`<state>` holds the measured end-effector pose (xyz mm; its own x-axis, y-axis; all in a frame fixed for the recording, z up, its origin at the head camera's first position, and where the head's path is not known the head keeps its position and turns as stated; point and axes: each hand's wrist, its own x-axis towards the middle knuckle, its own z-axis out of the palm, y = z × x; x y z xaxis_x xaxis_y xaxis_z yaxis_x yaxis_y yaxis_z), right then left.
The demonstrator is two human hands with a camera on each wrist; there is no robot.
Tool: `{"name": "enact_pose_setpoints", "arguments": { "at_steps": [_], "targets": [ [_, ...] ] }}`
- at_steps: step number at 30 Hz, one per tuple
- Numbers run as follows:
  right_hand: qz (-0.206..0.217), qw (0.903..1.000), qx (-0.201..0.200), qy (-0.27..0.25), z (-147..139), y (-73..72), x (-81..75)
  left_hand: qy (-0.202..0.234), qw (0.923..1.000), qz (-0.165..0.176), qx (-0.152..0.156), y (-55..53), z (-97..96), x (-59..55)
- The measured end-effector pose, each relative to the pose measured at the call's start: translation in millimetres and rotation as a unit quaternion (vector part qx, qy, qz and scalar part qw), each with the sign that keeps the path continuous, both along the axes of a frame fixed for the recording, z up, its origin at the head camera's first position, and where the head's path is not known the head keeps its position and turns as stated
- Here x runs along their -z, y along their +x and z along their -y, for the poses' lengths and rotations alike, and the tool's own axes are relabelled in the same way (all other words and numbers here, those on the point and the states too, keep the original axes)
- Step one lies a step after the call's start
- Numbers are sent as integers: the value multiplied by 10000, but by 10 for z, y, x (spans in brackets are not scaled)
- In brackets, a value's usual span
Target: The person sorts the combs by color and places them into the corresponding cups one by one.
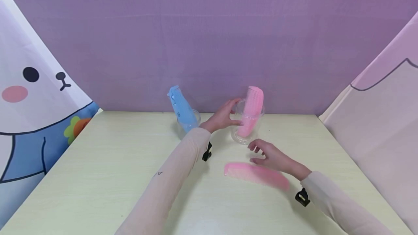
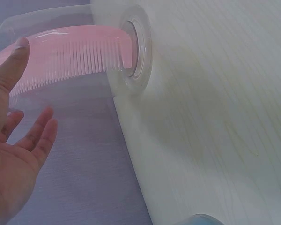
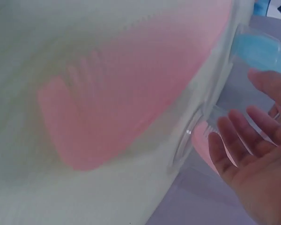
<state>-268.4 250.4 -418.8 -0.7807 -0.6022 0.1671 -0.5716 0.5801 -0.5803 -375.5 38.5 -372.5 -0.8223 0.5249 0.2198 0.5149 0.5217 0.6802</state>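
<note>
My left hand (image 1: 222, 117) holds a clear plastic cup (image 1: 241, 140), its thumb across the near wall and a finger reaching behind near the rim. A pink comb (image 2: 79, 37) leans inside that cup, its upper end above the rim. My right hand (image 1: 269, 155) hovers with loosely bent fingers and holds nothing. Below it another pink comb (image 1: 251, 173) lies on the table, teeth toward the near edge; it fills much of the right wrist view, blurred.
Left of my left hand stands a second clear cup (image 1: 196, 114) with a blue comb (image 1: 181, 106) tilted in it. The pale table (image 1: 98, 162) ends at a purple backdrop (image 1: 209, 46). Printed fabric (image 1: 32, 119) hangs at the left side.
</note>
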Motion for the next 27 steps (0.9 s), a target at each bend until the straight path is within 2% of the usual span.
{"name": "enact_pose_setpoints", "arguments": {
  "at_steps": [3,6,14,21,27],
  "targets": [
    [331,9991,-170,199,6,23,26,-53,10000,-42,-14,-3,3,1],
    [487,9976,-353,345,10,40,50,-54,10000,-71,2,-4,8,2],
    [919,9931,-658,316,26,70,91,43,9999,-111,88,-7,17,6],
    [585,9932,-815,598,67,79,110,117,9998,-41,125,-17,18,17],
    [566,9919,-807,800,104,60,100,80,9999,-9,86,-17,18,23]
  ]
}}
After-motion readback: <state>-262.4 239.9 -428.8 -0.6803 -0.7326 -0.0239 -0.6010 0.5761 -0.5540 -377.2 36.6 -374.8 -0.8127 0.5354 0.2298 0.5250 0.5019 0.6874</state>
